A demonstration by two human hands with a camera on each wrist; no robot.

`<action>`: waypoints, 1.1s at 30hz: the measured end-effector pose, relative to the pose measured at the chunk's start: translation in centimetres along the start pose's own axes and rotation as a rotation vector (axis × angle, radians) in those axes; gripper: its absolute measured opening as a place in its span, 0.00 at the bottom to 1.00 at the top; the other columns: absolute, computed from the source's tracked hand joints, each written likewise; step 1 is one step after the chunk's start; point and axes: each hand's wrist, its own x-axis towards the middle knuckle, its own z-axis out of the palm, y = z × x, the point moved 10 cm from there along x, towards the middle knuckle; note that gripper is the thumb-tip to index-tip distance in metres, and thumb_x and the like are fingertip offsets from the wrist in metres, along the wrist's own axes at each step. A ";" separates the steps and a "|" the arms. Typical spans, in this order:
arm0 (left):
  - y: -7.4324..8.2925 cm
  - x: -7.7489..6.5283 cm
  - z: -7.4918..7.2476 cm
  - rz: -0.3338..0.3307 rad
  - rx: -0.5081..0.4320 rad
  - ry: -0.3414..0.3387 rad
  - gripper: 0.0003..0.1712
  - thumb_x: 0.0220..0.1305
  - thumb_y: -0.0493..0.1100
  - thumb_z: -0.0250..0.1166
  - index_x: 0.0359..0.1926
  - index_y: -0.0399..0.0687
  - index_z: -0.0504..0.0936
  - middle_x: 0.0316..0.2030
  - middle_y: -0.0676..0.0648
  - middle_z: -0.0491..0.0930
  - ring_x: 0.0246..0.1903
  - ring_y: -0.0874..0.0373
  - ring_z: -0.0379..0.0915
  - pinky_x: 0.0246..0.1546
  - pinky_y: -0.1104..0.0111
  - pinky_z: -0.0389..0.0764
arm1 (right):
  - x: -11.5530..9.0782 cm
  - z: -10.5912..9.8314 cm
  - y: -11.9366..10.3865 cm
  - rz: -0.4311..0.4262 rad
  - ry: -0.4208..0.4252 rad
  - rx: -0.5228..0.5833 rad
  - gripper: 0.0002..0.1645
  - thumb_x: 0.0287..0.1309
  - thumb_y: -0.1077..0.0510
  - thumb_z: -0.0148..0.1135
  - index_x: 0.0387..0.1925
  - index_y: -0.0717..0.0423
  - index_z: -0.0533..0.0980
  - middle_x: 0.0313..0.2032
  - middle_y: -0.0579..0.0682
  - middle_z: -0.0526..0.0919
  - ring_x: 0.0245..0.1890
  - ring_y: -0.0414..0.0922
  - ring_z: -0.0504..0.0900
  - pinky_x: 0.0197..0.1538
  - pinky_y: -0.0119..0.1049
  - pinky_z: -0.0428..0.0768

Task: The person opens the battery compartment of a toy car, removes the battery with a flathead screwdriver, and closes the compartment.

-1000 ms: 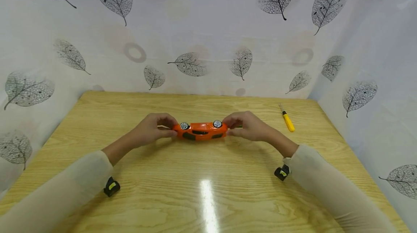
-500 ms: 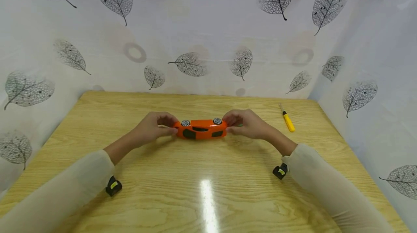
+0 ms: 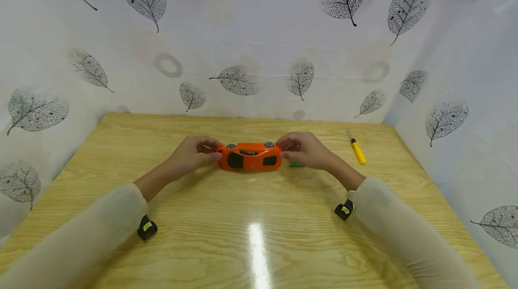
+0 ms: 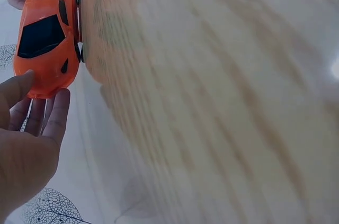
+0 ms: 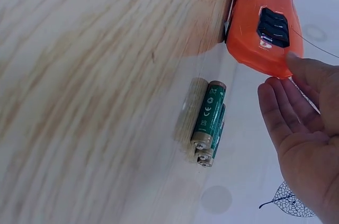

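An orange toy car (image 3: pixel 255 161) is tipped on its side, its roof facing me and two silver wheels along its upper far edge. My left hand (image 3: pixel 193 157) grips the front end, thumb on the hood and fingers beneath. At the rear end, my right hand (image 3: pixel 304 149) pinches the car near the black louvred rear window. The left wrist view shows the car's dark windshield (image 4: pixel 41 37), its lower side close to the tabletop. Green batteries (image 5: pixel 209 115) lie side by side near my right hand, mostly covered by that hand in the head view.
A screwdriver (image 3: pixel 358 152) with a yellow handle lies at the back right of the wooden table (image 3: pixel 202 235). White cloth with leaf prints (image 3: pixel 259 46) hangs behind the table and along both sides. Small black cameras (image 3: pixel 147 227) hang below the sleeves.
Both hands have rolled the car, so its roof turns more toward me and its wheels tip toward the back. More of the green batteries shows beneath my right hand.
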 end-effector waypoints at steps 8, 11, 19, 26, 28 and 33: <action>-0.5 0.4 0.1 -0.031 -0.052 -0.001 0.22 0.66 0.44 0.73 0.58 0.41 0.82 0.55 0.41 0.83 0.52 0.48 0.81 0.47 0.67 0.86 | 0.5 -0.2 0.4 0.021 0.039 -0.003 0.17 0.64 0.64 0.70 0.53 0.62 0.82 0.41 0.52 0.87 0.39 0.45 0.87 0.42 0.35 0.88; -0.6 0.5 0.1 -0.034 -0.066 -0.005 0.22 0.67 0.43 0.72 0.59 0.41 0.82 0.55 0.41 0.83 0.51 0.48 0.82 0.47 0.66 0.87 | 0.7 -0.3 0.4 0.021 0.050 -0.009 0.17 0.64 0.64 0.70 0.53 0.63 0.82 0.42 0.54 0.87 0.41 0.47 0.87 0.44 0.35 0.88; -0.5 0.8 0.1 -0.033 -0.022 -0.001 0.22 0.69 0.42 0.70 0.61 0.41 0.81 0.57 0.40 0.82 0.52 0.47 0.81 0.47 0.66 0.86 | 1.0 -0.2 0.9 0.079 0.055 -0.008 0.18 0.63 0.65 0.70 0.55 0.61 0.82 0.45 0.54 0.87 0.43 0.47 0.86 0.46 0.36 0.87; -0.5 1.1 0.0 -0.064 0.011 0.009 0.23 0.69 0.43 0.70 0.62 0.42 0.81 0.57 0.41 0.82 0.52 0.47 0.80 0.49 0.63 0.85 | 1.3 -0.2 1.4 0.113 0.057 0.006 0.18 0.64 0.66 0.69 0.55 0.61 0.81 0.45 0.55 0.87 0.44 0.49 0.86 0.46 0.37 0.87; -0.5 1.2 0.0 -0.070 0.019 0.009 0.23 0.69 0.43 0.70 0.62 0.43 0.81 0.57 0.41 0.82 0.52 0.47 0.80 0.49 0.63 0.85 | 1.4 -0.3 1.5 0.119 0.056 0.004 0.18 0.64 0.66 0.69 0.55 0.61 0.81 0.45 0.55 0.87 0.45 0.50 0.86 0.46 0.37 0.87; -0.5 1.6 -0.1 -0.075 0.031 0.017 0.23 0.70 0.44 0.69 0.63 0.43 0.80 0.57 0.40 0.82 0.53 0.45 0.79 0.47 0.64 0.85 | 1.6 -0.4 1.7 0.147 0.060 -0.001 0.19 0.65 0.66 0.68 0.56 0.61 0.81 0.49 0.56 0.86 0.47 0.51 0.86 0.47 0.39 0.88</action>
